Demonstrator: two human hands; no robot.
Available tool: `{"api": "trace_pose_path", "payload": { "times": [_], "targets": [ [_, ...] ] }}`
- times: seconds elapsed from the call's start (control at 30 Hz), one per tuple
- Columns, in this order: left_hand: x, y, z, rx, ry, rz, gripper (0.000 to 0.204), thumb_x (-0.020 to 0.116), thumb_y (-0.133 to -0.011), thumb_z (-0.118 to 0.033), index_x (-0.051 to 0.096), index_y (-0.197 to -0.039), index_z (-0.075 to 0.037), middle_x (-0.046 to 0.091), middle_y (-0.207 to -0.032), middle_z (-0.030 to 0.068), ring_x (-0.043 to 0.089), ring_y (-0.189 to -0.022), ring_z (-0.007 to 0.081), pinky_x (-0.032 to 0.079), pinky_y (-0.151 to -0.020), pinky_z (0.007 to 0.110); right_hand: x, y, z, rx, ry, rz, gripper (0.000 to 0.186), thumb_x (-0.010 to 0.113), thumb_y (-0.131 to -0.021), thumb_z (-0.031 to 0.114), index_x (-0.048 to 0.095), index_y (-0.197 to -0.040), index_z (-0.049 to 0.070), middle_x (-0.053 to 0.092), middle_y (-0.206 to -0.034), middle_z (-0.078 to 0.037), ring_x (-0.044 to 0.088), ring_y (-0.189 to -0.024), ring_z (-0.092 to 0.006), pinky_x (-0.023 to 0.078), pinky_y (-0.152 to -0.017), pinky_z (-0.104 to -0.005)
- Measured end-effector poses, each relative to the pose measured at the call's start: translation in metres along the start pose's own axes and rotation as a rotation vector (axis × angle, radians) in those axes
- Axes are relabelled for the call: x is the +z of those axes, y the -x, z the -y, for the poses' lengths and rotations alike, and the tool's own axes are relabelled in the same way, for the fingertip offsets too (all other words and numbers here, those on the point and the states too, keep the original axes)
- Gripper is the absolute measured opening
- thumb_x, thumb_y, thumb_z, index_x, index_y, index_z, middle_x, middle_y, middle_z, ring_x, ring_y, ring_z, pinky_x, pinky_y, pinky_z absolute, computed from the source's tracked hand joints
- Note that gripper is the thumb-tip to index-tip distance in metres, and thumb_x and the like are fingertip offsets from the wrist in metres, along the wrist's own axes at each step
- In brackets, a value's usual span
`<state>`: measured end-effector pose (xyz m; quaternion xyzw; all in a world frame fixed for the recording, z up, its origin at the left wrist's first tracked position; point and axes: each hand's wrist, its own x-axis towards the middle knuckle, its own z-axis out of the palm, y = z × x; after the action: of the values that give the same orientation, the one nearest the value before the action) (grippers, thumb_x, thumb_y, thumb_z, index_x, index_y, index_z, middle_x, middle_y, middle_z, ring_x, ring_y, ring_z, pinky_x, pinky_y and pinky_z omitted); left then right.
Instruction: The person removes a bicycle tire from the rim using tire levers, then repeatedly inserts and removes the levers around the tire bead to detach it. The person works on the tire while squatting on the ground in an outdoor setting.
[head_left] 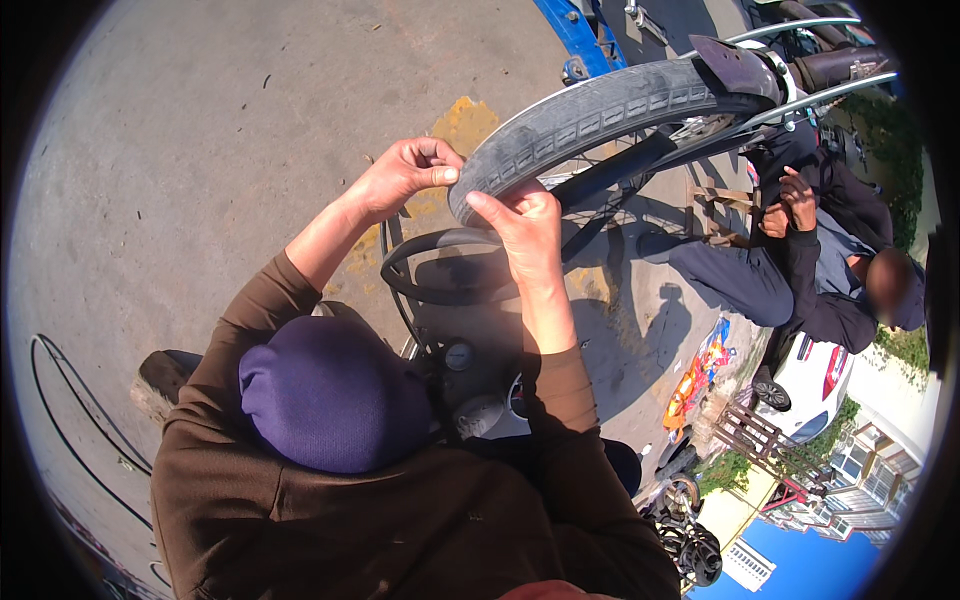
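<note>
A black bicycle tyre (pixel 580 130) with a worn tread reaches toward me from the upper right. My left hand (pixel 410 178) is closed at its near end, thumb and fingers pinching the edge. My right hand (pixel 525 222) grips the other side; its thumb presses on the tyre wall and its fingers are partly hidden behind. A loop of black rubber, looking like an inner tube (pixel 400 268), hangs below the tyre and passes behind my right wrist. Higher up, a dark mudguard (pixel 735 68) sits over the wheel.
By my knees are a round gauge (pixel 458 356) and a grey cup-like thing (pixel 478 414). A blue metal frame (pixel 585 40) stands beyond the wheel. Another person (pixel 800 240) sits at the right. Farther off are an orange bag (pixel 690 385) and a white car (pixel 815 385). A thin black hose (pixel 75 400) lies left.
</note>
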<state>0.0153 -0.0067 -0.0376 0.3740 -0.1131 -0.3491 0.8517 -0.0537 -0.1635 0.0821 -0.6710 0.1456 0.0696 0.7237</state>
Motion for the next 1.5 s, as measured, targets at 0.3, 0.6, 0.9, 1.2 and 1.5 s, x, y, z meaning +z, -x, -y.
{"api": "trace_pose_path", "payload": {
  "times": [0.3,0.6,0.9,1.2,1.5],
  "targets": [
    [0.001,0.000,-0.003,0.007,-0.017,0.003,0.020,0.076,-0.085,-0.020,0.069,-0.096,-0.005,0.069,-0.094,0.0015,0.061,-0.090,0.0116,0.047,-0.088,0.029,0.000,0.002,-0.008,-0.030,-0.086,-0.017,0.029,0.075,-0.083,0.001,0.065,-0.110,0.000,0.068,-0.100,-0.002,0.061,-0.090,-0.0079,0.049,-0.082,-0.0228],
    [-0.003,-0.001,0.000,-0.009,-0.019,0.020,0.024,0.077,-0.085,-0.022,0.068,-0.100,-0.006,0.068,-0.095,0.0008,0.060,-0.094,0.0132,0.045,-0.092,0.033,0.001,0.002,-0.003,-0.011,-0.028,-0.016,0.027,0.074,-0.084,0.000,0.065,-0.109,0.000,0.068,-0.100,-0.002,0.062,-0.091,-0.0081,0.049,-0.084,-0.0234],
    [0.001,0.001,-0.002,-0.019,-0.021,0.016,0.024,0.077,-0.085,-0.022,0.068,-0.099,-0.006,0.068,-0.096,0.0013,0.060,-0.094,0.0135,0.045,-0.092,0.033,-0.002,0.001,-0.002,0.003,-0.046,0.048,0.028,0.072,-0.084,0.004,0.063,-0.110,0.001,0.065,-0.100,-0.001,0.059,-0.092,-0.0085,0.047,-0.087,-0.0256],
    [0.007,0.002,-0.006,-0.047,0.008,-0.034,0.023,0.071,-0.091,-0.024,0.067,-0.101,-0.004,0.068,-0.098,0.0033,0.061,-0.096,0.0139,0.046,-0.093,0.033,-0.007,-0.002,-0.003,0.006,0.009,0.097,0.029,0.070,-0.083,0.009,0.060,-0.109,0.002,0.062,-0.101,-0.002,0.056,-0.094,-0.0098,0.045,-0.088,-0.0277],
    [0.009,0.000,-0.003,-0.029,-0.006,-0.046,0.025,0.063,-0.097,-0.028,0.066,-0.100,-0.003,0.068,-0.100,0.0034,0.061,-0.097,0.0132,0.048,-0.094,0.033,-0.007,-0.001,-0.003,-0.029,-0.026,0.106,0.030,0.070,-0.084,0.010,0.061,-0.112,0.001,0.063,-0.102,-0.002,0.056,-0.095,-0.0098,0.046,-0.087,-0.0269]
  ]
}}
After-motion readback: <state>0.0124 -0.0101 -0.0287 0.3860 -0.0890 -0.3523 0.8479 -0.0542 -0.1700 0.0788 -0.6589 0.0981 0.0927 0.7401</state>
